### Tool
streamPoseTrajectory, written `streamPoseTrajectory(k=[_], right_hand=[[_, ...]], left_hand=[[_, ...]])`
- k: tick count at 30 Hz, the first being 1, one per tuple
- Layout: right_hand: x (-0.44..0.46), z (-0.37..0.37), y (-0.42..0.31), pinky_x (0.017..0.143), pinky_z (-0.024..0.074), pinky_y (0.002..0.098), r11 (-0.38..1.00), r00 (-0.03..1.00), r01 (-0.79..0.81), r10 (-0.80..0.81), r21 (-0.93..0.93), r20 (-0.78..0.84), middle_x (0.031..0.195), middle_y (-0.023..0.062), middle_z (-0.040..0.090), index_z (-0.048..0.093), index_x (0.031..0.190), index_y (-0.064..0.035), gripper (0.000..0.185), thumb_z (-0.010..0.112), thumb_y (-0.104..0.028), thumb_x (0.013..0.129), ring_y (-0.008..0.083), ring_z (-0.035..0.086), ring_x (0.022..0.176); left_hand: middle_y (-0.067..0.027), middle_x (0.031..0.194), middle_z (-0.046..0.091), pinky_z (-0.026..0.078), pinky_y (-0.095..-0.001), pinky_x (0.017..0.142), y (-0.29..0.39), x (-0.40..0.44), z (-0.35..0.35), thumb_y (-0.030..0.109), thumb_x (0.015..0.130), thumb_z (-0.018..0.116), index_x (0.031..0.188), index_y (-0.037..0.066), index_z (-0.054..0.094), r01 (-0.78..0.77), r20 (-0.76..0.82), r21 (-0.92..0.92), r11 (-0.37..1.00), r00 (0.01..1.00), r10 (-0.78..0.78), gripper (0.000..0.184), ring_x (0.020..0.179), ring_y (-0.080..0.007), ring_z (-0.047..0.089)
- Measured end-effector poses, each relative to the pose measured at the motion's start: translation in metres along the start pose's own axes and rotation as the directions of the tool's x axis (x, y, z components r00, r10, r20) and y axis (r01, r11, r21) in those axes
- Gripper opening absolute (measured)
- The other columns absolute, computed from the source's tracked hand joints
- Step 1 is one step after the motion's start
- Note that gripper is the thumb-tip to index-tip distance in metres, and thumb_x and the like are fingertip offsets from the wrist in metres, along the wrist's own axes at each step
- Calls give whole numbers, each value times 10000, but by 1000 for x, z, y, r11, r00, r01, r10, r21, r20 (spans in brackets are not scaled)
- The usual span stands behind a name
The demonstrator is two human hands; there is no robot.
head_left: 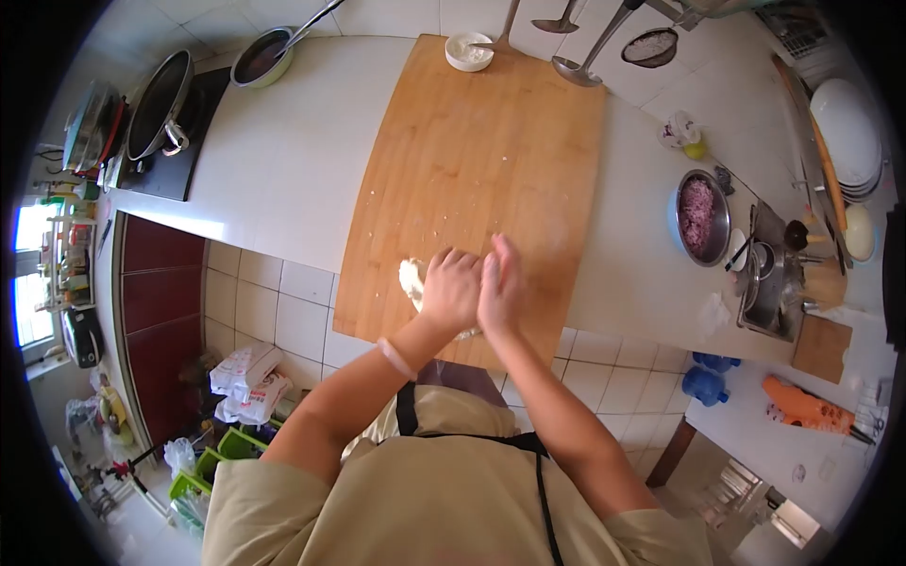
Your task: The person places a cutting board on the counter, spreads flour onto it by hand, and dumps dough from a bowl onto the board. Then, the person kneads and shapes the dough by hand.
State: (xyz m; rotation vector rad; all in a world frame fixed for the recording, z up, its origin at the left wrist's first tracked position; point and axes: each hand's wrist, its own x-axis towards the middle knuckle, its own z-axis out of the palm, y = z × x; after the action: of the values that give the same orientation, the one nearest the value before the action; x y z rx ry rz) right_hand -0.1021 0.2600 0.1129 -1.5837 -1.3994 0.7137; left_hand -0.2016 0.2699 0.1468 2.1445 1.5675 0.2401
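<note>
A pale lump of dough [411, 282] lies near the front of the wooden board, mostly covered by my hands. My left hand [452, 288], with a light band on its wrist, presses down on the dough, fingers curled over it. Close against its side is my right hand [501, 288], fingers stretched out away from me and slightly blurred; its palm side is hidden. Small crumbs are scattered over the wooden board [491, 151] around the dough.
At the board's far edge stands a small white bowl [469, 53] of white powder. A metal bowl [700, 217] of chopped purple pieces sits right, near the sink [769, 274]. A pan [160, 106] and a dark-filled bowl [262, 58] are left. Ladles [587, 71] hang behind.
</note>
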Motion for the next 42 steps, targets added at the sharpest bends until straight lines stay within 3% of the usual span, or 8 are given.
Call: streamPoseTrajectory(k=[3, 11, 20, 29, 32, 35, 38, 42], right_hand=[[-25, -12, -22, 987, 395, 479, 936, 944, 316, -294, -156, 153, 1259, 180, 597, 598, 1220, -22, 411, 487, -305, 943, 354, 557, 1130], [8, 5, 20, 944, 402, 498, 889, 887, 442, -412, -121, 207, 1273, 192, 594, 626, 1184, -18, 476, 401, -350, 928, 373, 563, 1107], [90, 33, 52, 894, 459, 489, 956, 956, 282, -273, -86, 104, 1188, 217, 620, 620, 1161, -7, 401, 415, -269, 938, 396, 597, 1035], [107, 39, 44, 903, 492, 444, 991, 1000, -30, 29, -130, -7, 1134, 202, 638, 559, 1273, -32, 434, 485, -331, 967, 376, 614, 1035], [88, 24, 24, 913, 489, 421, 977, 994, -95, 83, 190, 68, 1114, 189, 644, 555, 1286, -34, 430, 511, -329, 976, 343, 623, 1035], [59, 16, 16, 884, 488, 412, 969, 966, -239, 231, 67, 112, 1112, 211, 642, 571, 1231, -11, 358, 492, -266, 993, 361, 617, 1028], [8, 6, -10, 948, 433, 458, 956, 979, 196, -178, -217, 101, 1206, 219, 604, 596, 1211, -49, 354, 489, -295, 981, 386, 573, 1095], [-28, -11, -15, 971, 394, 500, 884, 887, 428, -371, -189, 275, 1288, 200, 577, 592, 1242, -23, 467, 443, -345, 938, 400, 557, 1121]], left_hand=[[-132, 1112, 645, 421, -450, 969, -21, -41, 32, 303, 842, 542, 1093, 43, 644, -214, -459, -86, 973, 875, 152, 375, 1047, -308, 594], [-135, 1133, 653, 444, -435, 930, -37, 3, 41, 358, 896, 446, 1058, 54, 669, -191, -495, 31, 981, 850, 181, 411, 1060, -284, 615], [-94, 912, 645, 466, -406, 706, -54, 102, 22, 338, 832, 558, 908, 66, 638, -94, -345, -113, 989, 937, 49, 294, 806, -291, 606], [-80, 900, 706, 517, -425, 759, -53, 126, 13, 380, 905, 527, 961, 133, 704, 66, -158, -84, 994, 984, -79, 308, 876, -280, 660], [-113, 1025, 699, 492, -442, 857, -38, 109, -17, 408, 948, 446, 998, 120, 693, 381, 237, -220, 898, 914, -329, 383, 992, -295, 641], [-143, 1068, 672, 444, -454, 971, -16, 59, -10, 354, 906, 495, 1042, 118, 666, 195, 129, 103, 975, 970, -208, 322, 1050, -333, 611], [-86, 1060, 666, 416, -435, 985, -23, 3, 10, 281, 856, 540, 1067, 81, 648, -30, -328, -20, 999, 944, 22, 311, 1020, -280, 604], [-105, 1161, 651, 367, -444, 1001, -25, -48, 35, 360, 871, 470, 1139, 66, 643, -97, -474, -37, 995, 878, 68, 433, 1117, -284, 587]])
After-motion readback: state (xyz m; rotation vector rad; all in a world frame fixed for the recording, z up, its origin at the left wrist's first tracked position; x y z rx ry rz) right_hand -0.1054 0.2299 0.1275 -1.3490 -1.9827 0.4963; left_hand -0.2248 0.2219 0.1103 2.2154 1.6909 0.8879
